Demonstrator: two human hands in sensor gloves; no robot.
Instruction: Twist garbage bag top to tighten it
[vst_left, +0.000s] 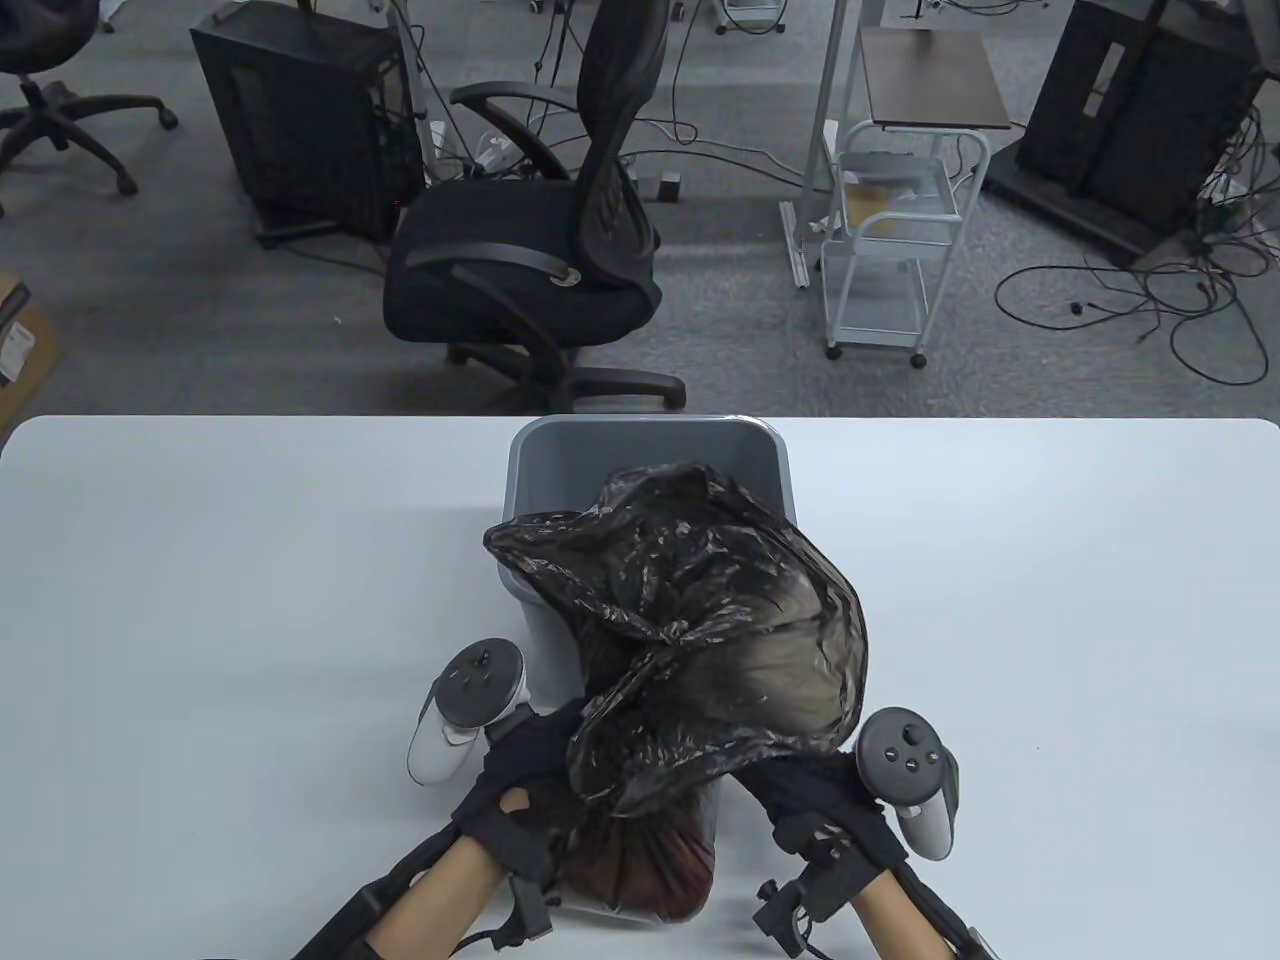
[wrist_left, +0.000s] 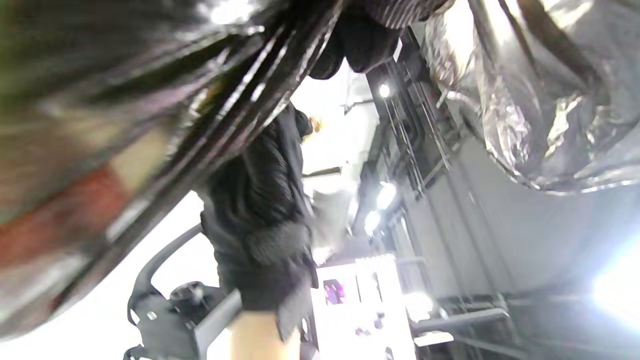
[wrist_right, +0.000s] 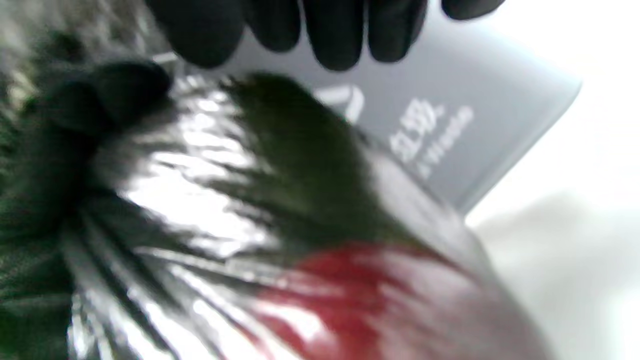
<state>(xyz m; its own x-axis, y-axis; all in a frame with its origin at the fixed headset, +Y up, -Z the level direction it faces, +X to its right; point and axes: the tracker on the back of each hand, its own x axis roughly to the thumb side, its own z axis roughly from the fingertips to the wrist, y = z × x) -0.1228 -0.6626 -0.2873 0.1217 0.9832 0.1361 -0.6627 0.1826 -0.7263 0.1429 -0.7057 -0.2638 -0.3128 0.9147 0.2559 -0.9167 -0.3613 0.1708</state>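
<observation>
A black, glossy garbage bag (vst_left: 700, 620) hangs out of a grey waste bin (vst_left: 545, 640) at the table's middle. Its loose top flares wide over the bin. Its filled part (vst_left: 650, 870), showing something red inside, sits at the near side between my hands. My left hand (vst_left: 530, 770) grips the gathered neck from the left; in the right wrist view its glove (wrist_right: 100, 100) sits where the pleats meet. My right hand (vst_left: 810, 800) is at the neck's right side, its fingers (wrist_right: 330, 30) spread above the bag (wrist_right: 225, 200) and holding nothing. In the left wrist view the bag's tight pleats (wrist_left: 225, 125) run past my right hand (wrist_left: 260, 210).
The white table (vst_left: 200, 600) spreads wide to both sides of the bin. Behind its far edge stand a black office chair (vst_left: 540, 260), a white trolley (vst_left: 890, 250) and computer cases with loose cables on the floor.
</observation>
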